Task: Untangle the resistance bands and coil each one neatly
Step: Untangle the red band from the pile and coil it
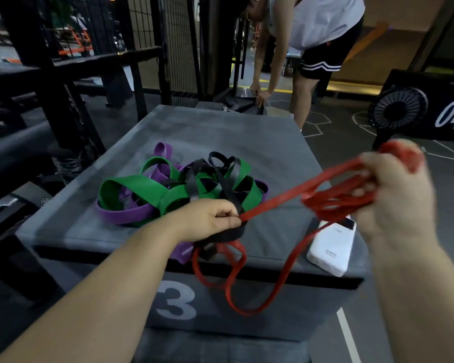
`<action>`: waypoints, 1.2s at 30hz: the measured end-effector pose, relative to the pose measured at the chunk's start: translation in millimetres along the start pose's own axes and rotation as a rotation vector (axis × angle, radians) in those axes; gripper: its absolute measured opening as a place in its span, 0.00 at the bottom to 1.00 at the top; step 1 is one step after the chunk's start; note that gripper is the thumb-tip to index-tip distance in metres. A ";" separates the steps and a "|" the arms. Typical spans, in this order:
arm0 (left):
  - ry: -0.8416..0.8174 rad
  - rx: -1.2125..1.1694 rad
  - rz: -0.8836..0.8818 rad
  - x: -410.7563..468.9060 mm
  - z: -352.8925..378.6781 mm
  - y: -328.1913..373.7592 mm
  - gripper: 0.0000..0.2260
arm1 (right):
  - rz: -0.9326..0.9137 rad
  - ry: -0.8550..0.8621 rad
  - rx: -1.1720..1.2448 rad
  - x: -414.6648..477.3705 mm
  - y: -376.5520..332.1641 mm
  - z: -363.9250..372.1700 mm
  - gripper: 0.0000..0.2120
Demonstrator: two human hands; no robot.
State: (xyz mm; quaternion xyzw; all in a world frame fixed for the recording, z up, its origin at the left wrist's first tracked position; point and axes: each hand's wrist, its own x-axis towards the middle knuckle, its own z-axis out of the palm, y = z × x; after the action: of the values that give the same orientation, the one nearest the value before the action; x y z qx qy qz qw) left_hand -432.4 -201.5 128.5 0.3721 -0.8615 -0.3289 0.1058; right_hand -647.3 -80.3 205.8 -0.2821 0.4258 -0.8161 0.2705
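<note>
- Pinched between thumb and forefinger of the left hand [215, 218], at 6 o'clock on the top of the grey padded box [233, 132]: one strand of the red band [286, 199], seemingly to steady it while gathering.
- Clutched in the right hand [393, 195], raised beyond the box edge at 3 o'clock: several red loops bunched together, more red wound over the fingertips, likely the start of a coil.
- Stretched nearly taut between both hands, so clear of the tangle along that length; slack hanging over the front edge toward 6 o'clock, looping below the left wrist.
- Heaped from the centre toward 8 o'clock, knotted together: green band [131, 187], purple band [126, 217], black band [222, 179]; one black loop under the left hand, held or not, cannot tell.
- Lying at 4 o'clock beneath the red slack: a white power bank [330, 247].
- Judged about a quarter done: red mostly out, nothing coiled and set down yet.
- Bending over at 1 o'clock, well apart: another person [312, 35].
</note>
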 end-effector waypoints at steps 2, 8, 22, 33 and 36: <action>-0.014 -0.059 -0.009 -1.6 -5.8 -2.2 0.08 | -0.064 0.100 0.086 8.8 -11.1 -9.4 0.09; 0.029 -0.344 0.039 -6.5 -9.8 8.0 0.08 | 0.022 -0.206 -0.778 -1.7 16.2 -12.0 0.14; -0.034 -0.435 0.133 -6.6 -0.9 27.5 0.06 | 0.186 -0.580 -0.759 -31.6 85.7 18.1 0.13; -0.067 -0.189 -0.032 -2.6 2.1 7.5 0.06 | 0.216 -0.056 -0.111 -3.6 37.9 15.7 0.04; -0.045 -0.185 -0.022 -3.5 -2.9 6.2 0.05 | 0.171 0.010 -0.011 3.2 19.9 8.8 0.06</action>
State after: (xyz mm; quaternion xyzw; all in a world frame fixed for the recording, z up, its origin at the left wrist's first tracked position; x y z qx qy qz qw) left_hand -432.2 -197.3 135.0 0.3625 -0.8256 -0.4164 0.1167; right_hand -639.4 -97.0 193.8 -0.2419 0.4540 -0.7892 0.3354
